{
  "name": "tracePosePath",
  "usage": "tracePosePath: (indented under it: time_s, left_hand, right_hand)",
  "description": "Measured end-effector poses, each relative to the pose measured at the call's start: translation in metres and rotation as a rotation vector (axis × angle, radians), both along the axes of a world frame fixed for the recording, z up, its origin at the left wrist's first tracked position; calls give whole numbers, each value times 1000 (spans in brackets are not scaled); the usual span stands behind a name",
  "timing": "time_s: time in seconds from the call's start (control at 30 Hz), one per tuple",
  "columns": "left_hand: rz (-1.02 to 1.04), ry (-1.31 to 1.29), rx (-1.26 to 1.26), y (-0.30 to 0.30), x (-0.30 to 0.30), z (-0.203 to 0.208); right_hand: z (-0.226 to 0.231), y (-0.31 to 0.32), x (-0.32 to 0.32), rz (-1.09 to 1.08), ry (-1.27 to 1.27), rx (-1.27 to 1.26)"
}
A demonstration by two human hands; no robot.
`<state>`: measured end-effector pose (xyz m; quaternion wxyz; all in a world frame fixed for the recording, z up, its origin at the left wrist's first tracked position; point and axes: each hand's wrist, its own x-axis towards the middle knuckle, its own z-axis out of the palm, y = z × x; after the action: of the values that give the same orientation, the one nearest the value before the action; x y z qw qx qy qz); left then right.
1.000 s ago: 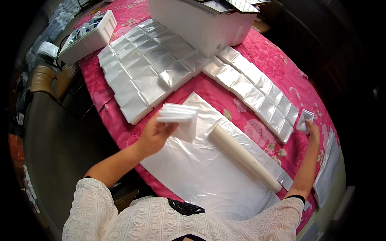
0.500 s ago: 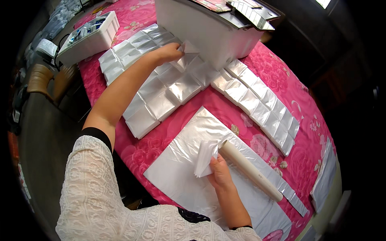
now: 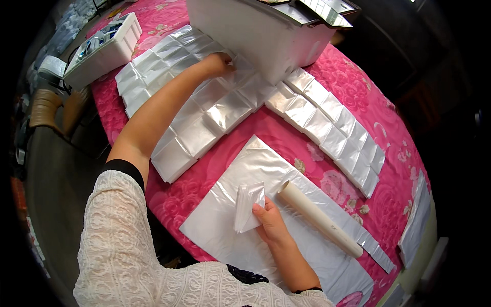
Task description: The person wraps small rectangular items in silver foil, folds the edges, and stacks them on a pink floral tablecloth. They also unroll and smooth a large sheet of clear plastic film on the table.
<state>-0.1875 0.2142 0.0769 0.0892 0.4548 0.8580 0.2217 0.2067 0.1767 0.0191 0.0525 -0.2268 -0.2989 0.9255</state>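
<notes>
the right hand (image 3: 271,222) grips a small stack of folded white pouches (image 3: 248,206), held upright on a large clear plastic sheet (image 3: 255,169) spread over the bench (image 3: 358,77) with its pink flowered cloth. just right of the stack lies a cream cardboard tube (image 3: 319,219). the left hand (image 3: 219,62) reaches far beyond the sheet, fingers curled onto rows of shiny silver pouches (image 3: 204,123) at the foot of a big white box (image 3: 255,36). a white tray (image 3: 105,48) sits far left of that box.
</notes>
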Motion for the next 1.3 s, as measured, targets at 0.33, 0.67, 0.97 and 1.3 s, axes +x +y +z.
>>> tracePosePath:
  time_s: [0.33, 0.67, 0.97, 1.3]
  left_hand:
    - [-135, -856, 542, -89, 153, 21]
    - [51, -857, 410, -112, 87, 36]
    - [-10, -587, 138, -82, 29, 8]
    - [-40, -299, 300, -70, 21, -29]
  right_hand:
    - [49, 30, -83, -410, 79, 374]
    - [36, 17, -157, -546, 155, 784]
    - [-14, 41, -195, -609, -18, 1019]
    - [-25, 40, -213, -628, 11, 1026]
